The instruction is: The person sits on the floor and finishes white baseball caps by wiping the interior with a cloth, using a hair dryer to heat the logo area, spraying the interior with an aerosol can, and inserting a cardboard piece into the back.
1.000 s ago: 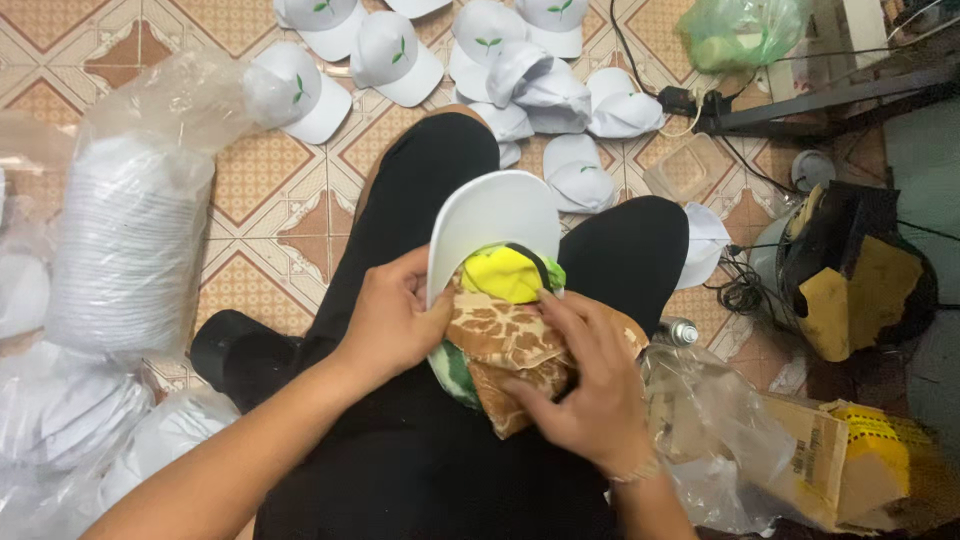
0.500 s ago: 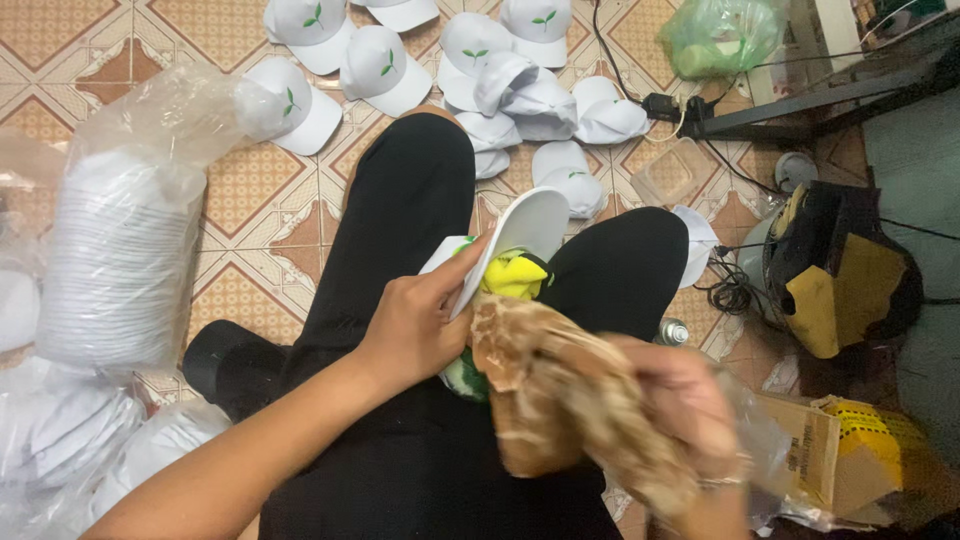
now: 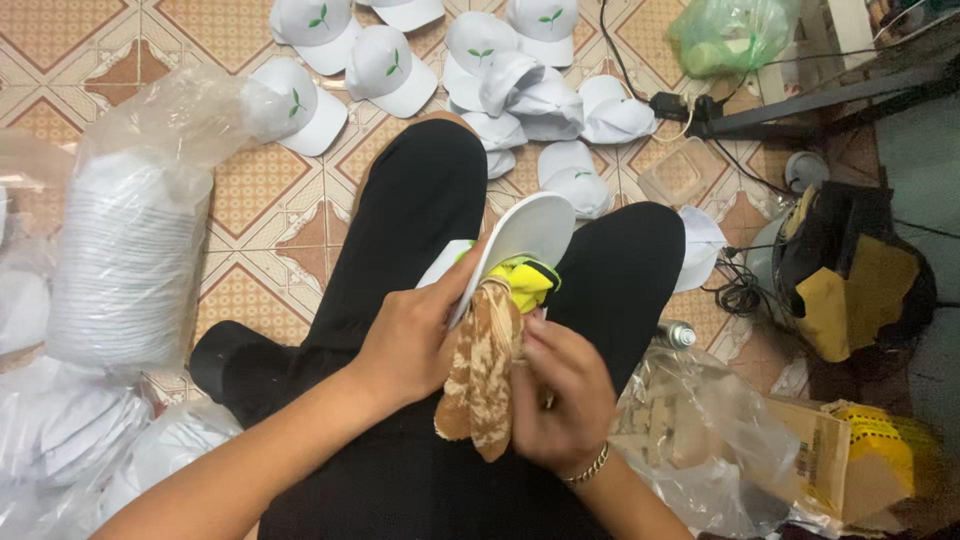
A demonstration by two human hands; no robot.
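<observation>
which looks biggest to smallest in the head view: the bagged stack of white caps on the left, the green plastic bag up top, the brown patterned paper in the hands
1. bagged stack of white caps, clearly largest.
2 and 3. green plastic bag and brown patterned paper look about alike; the paper is nearer the camera and partly covered by the hands, so no ranking.

Left hand (image 3: 415,345) gripping white cap (image 3: 520,240) — right hand (image 3: 560,390) stuffing paper (image 3: 480,370)

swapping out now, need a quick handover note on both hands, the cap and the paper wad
Left hand grips the white cap by its brim, over the lap.
Right hand holds the crumpled brown paper wad against the cap's yellow-green underside.
Done: finished-looking white caps lie on the tiled floor ahead.
Left: most of the wad sits outside the cap; bagged stacks of caps wait to the left.
</observation>
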